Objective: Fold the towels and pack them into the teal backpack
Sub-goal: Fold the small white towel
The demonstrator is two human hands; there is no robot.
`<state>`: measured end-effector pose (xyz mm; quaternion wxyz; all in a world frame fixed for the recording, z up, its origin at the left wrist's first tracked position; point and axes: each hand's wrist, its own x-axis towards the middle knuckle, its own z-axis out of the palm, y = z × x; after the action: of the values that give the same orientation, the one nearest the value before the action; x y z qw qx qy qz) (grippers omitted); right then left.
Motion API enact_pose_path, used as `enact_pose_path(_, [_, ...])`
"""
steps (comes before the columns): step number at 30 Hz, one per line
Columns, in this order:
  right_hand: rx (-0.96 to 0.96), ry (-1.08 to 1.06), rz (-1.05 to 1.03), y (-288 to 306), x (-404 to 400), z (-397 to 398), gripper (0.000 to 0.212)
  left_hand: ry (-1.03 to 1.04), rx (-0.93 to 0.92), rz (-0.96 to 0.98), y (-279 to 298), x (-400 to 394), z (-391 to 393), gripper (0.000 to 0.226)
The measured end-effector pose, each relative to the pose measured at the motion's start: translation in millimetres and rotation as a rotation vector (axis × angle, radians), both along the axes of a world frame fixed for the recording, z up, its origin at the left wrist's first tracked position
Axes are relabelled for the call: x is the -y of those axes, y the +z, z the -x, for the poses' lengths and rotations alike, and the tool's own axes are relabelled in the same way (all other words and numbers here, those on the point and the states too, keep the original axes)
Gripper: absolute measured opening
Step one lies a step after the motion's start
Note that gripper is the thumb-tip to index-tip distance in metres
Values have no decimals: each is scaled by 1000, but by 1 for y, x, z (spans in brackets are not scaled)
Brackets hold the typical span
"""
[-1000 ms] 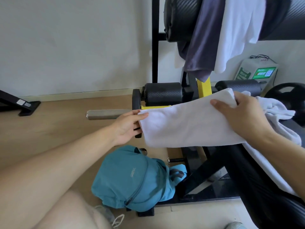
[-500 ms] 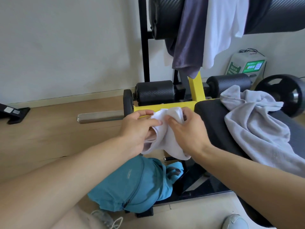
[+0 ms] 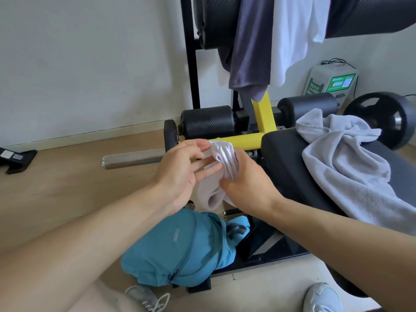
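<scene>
Green-and-white box by the wall, beyond the right hand — carries a QR code and "30" plus small print, too blurred to read. Teal backpack below the hands — small vertical logo, unreadable.

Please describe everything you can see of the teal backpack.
The teal backpack lies slumped on the wooden floor, below both hands and against the black base of the bench. It looks like thin soft fabric, wrinkled and mostly flat. A curved zipper runs across its front, seemingly closed, with small pale lettering beside it. A teal strap with dark bands shows at its right. No hand touches it.
</scene>
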<state>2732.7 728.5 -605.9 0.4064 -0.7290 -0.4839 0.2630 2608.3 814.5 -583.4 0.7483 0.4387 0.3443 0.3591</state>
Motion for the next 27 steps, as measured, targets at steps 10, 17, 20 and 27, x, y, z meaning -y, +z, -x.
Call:
enact_pose_path(10, [-264, 252, 157, 7, -4, -48, 34, -326, -760, -940, -18, -28, 12, 85])
enact_pose_path(17, [-311, 273, 148, 6, -1, -53, 29, -480, -505, -489, -39, -33, 15, 63])
enact_pose_path(20, [-192, 263, 193, 9, 1, -56, 55, -426, -472, -422, -44, -35, 12, 43])
enact_pose_path(27, [85, 265, 251, 9, 3, -51, 40, -308, -527, -492, -42, -37, 10, 77])
